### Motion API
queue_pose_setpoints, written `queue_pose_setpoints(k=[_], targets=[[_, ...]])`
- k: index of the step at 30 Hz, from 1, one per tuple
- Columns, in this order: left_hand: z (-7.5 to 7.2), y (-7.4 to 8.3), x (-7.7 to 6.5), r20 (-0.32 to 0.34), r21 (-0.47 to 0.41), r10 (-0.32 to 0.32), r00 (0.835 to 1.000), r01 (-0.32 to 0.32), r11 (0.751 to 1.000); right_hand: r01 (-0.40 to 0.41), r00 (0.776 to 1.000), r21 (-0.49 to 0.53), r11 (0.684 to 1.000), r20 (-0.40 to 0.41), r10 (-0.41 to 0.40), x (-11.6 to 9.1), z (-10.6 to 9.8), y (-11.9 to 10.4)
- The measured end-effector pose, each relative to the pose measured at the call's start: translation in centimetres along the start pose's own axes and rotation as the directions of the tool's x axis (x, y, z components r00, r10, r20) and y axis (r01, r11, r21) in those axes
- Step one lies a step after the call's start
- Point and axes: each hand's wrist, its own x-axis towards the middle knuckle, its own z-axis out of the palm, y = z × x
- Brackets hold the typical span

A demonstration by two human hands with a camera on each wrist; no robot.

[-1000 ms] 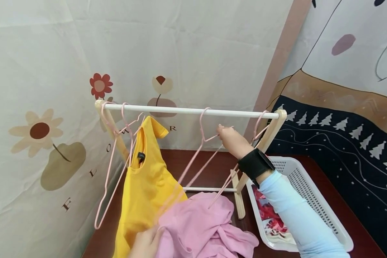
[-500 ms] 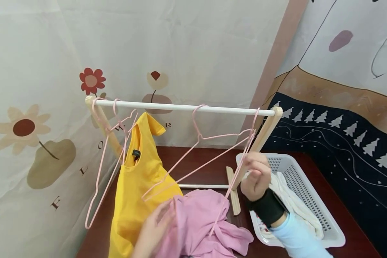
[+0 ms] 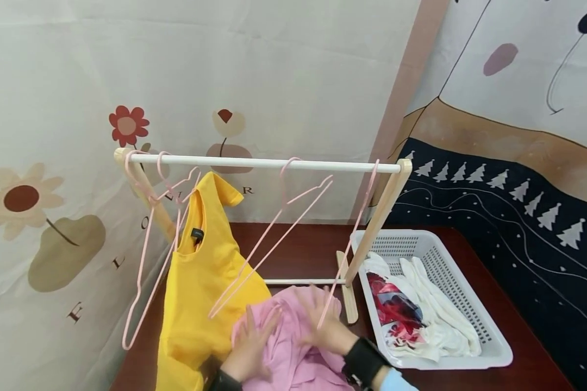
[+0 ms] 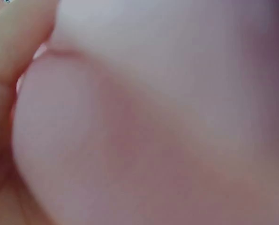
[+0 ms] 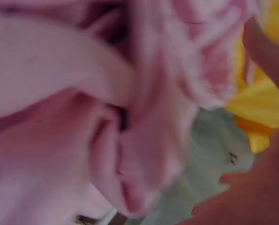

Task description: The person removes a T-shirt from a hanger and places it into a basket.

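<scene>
In the head view a crumpled pink garment (image 3: 291,320) lies in front of a small clothes rack (image 3: 254,162). My left hand (image 3: 248,347) rests on its left side with the fingers spread. On its right side is my right hand (image 3: 325,326), blurred, its fingers extended over the cloth. Pink folds fill most of both wrist views, with part of a hand at the edge of each. Above the garment a pink hanger (image 3: 300,194) hangs tilted from the rod. Another pink hanger (image 3: 357,222) crosses in front of the right hand.
A yellow garment (image 3: 200,293) hangs on the rack's left side, beside more pink hangers (image 3: 145,233). Right of the rack stands a white perforated basket (image 3: 396,239) holding white clothing (image 3: 435,298) and a red-printed piece (image 3: 396,309). A printed cloth backdrop (image 3: 298,81) stands behind.
My right hand has come away from the hangers on the right and down onto the pink garment. My left hand's fingers have spread. The middle hanger has turned on the rod.
</scene>
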Motion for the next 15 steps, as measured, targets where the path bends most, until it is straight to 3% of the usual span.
queue_pose_setpoints(k=[2, 4, 6, 10, 12, 13, 15], targets=[[0.6, 0.0, 0.5, -0.017, 0.029, 0.019, 1.000, -0.019, 0.999, 0.095, 0.985, -0.136, 0.986, 0.154, -0.073, -0.1, 2.3, 0.9], [1.3, 0.3, 0.9, -0.051, 0.103, 0.056, 0.997, -0.051, 0.993, 0.106, 0.971, -0.198, 0.974, 0.232, -0.058, -0.4, 4.5, 2.1], [2.0, 0.8, 1.0, -0.089, 0.182, 0.100, 0.991, -0.083, 0.980, 0.072, 0.972, -0.247, 0.966, 0.235, -0.013, -0.8, 6.3, 3.3], [3.2, 2.4, 0.8, -0.183, 0.296, 0.186, 0.965, -0.126, 0.947, -0.021, 0.983, -0.221, 0.975, 0.171, 0.060, -1.7, 7.6, 4.5], [3.5, 3.3, 0.6, -0.263, 0.364, 0.256, 0.930, -0.150, 0.919, -0.025, 0.989, -0.195, 0.980, 0.135, 0.052, -2.2, 7.4, 4.4], [3.6, 3.7, 0.6, -0.319, 0.393, 0.297, 0.900, -0.159, 0.906, -0.019, 0.992, -0.184, 0.983, 0.118, 0.041, -2.4, 7.2, 4.2], [3.9, 4.3, 0.5, -0.439, 0.445, 0.398, 0.805, -0.190, 0.875, 0.009, 0.997, -0.169, 0.986, 0.080, 0.005, -2.9, 6.5, 3.7]])
